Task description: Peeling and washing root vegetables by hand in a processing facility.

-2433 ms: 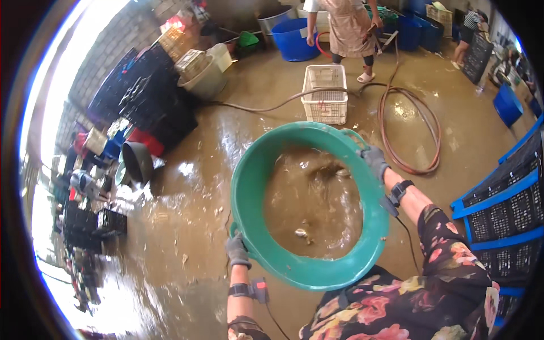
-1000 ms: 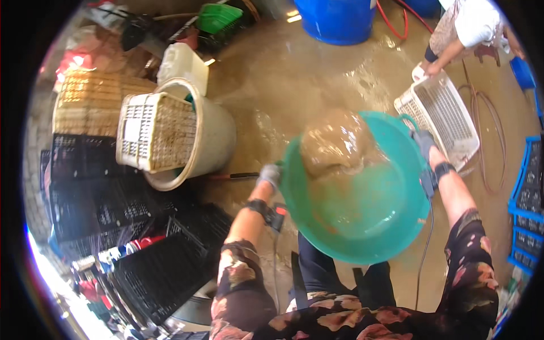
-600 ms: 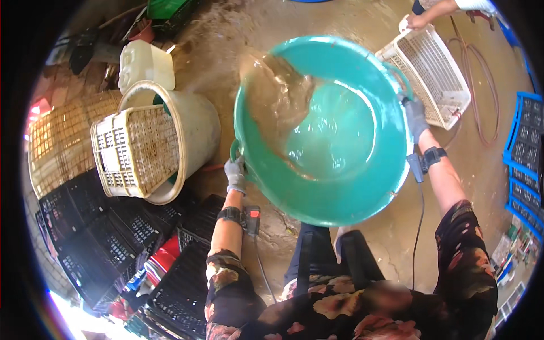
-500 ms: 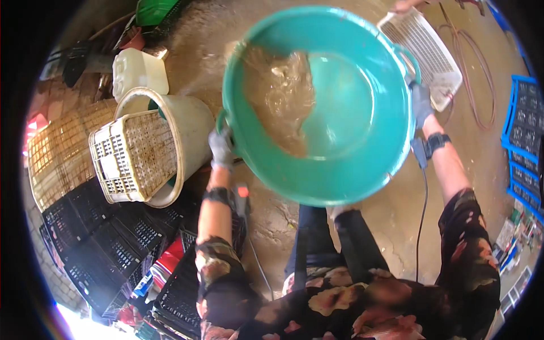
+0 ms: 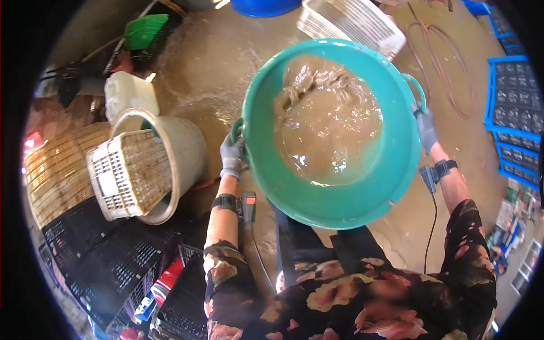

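Between my two gloved hands is a large round green plastic tub (image 5: 334, 207). Muddy brown water (image 5: 334, 136) swirls inside it, covering much of the bottom, with a ripple toward the far side. My left hand (image 5: 232, 156), in a grey glove, is closed round the tub's left loop handle. On the other side my right hand (image 5: 425, 127), gloved too, grips the right handle from below and beside the rim. Both wrists carry dark straps with small cabled devices. Over my legs and the wet floor, the tub is held off the ground.
To the left a whitish bucket (image 5: 190, 150) lies tipped, a dirty white basket (image 5: 113, 175) in its mouth. A white jug (image 5: 129, 95) stands behind it. Black crates (image 5: 107, 255) fill the lower left. Far off are a white basket (image 5: 351, 25), a hose (image 5: 447, 68) and blue-edged crates (image 5: 513, 96).
The tub has come nearer and slightly right, and its tilt has changed. The muddy water has shifted from the left side across the middle. Both hands keep their hold.
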Demonstrator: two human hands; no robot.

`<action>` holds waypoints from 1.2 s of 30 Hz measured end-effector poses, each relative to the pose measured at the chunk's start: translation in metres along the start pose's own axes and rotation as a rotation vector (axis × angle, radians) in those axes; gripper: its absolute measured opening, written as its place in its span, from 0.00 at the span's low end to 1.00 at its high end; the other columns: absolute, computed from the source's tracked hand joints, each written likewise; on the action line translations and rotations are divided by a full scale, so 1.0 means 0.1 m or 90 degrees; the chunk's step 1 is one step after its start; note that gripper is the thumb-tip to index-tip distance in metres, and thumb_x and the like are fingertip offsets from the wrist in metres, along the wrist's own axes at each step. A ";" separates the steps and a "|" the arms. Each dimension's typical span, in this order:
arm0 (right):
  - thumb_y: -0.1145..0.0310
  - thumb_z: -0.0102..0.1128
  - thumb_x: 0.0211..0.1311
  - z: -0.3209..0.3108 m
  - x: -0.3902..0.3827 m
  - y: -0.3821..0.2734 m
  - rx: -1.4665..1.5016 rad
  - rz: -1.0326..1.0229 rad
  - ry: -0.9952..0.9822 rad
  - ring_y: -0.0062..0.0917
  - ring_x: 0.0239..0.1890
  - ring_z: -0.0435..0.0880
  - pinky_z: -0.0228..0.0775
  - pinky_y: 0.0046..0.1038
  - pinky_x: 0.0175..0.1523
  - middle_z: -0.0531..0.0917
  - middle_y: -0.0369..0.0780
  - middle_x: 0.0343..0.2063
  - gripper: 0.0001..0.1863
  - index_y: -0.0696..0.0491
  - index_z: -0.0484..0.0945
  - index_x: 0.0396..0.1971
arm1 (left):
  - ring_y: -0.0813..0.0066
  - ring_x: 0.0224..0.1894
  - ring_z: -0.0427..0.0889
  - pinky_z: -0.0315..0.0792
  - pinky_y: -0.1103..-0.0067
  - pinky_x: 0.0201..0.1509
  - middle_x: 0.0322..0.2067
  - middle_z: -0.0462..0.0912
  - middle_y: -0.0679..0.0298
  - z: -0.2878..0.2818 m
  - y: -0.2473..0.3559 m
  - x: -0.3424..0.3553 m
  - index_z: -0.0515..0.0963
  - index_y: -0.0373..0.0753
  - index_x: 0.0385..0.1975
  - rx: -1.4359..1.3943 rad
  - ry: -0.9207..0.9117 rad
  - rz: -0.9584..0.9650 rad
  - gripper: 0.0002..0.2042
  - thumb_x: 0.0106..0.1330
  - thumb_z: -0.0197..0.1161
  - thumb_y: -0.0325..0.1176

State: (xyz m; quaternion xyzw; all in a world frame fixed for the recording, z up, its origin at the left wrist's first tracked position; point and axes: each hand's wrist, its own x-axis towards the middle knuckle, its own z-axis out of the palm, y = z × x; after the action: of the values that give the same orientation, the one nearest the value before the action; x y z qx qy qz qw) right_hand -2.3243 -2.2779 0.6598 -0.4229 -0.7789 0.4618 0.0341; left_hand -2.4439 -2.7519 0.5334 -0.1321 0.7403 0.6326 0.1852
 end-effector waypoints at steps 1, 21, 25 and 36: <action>0.63 0.48 0.53 -0.06 -0.10 -0.02 -0.031 0.017 0.003 0.12 0.22 0.64 0.58 0.17 0.27 0.68 0.29 0.18 0.10 0.54 0.71 0.27 | 0.79 0.30 0.73 0.68 0.83 0.35 0.30 0.75 0.64 0.16 -0.10 -0.03 0.70 0.34 0.38 -0.031 -0.035 -0.015 0.15 0.48 0.57 0.28; 0.66 0.47 0.42 1.79 1.44 -2.47 -0.672 -0.494 -0.277 0.33 0.24 0.75 0.67 0.32 0.29 0.76 0.44 0.24 0.12 0.55 0.73 0.27 | 0.82 0.17 0.65 0.60 0.88 0.16 0.29 0.71 0.68 -1.66 0.22 1.24 0.61 0.42 0.46 0.011 -0.174 -0.162 0.22 0.48 0.56 0.28; 0.65 0.45 0.47 1.20 0.90 -1.69 -0.752 -0.176 -0.333 0.32 0.26 0.74 0.65 0.32 0.30 0.76 0.44 0.26 0.11 0.54 0.73 0.27 | 0.80 0.21 0.68 0.64 0.85 0.20 0.30 0.71 0.66 -1.09 0.06 0.73 0.62 0.40 0.44 -0.017 -0.299 -0.148 0.22 0.48 0.59 0.30; 0.63 0.50 0.40 -3.70 -3.06 2.21 -0.356 0.221 0.082 0.29 0.25 0.74 0.64 0.30 0.30 0.76 0.41 0.21 0.11 0.52 0.76 0.23 | 0.70 0.30 0.71 0.68 0.79 0.24 0.41 0.68 0.58 2.66 -0.97 -1.06 0.52 0.43 0.50 0.218 -0.857 0.134 0.29 0.45 0.48 0.18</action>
State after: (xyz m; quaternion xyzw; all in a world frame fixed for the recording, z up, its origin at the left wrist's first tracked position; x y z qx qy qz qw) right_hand -1.8257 -2.1862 0.8091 -0.5703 -0.7882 0.2014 -0.1135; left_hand -2.2783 -2.5098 0.4595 0.3916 0.5626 0.4662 0.5592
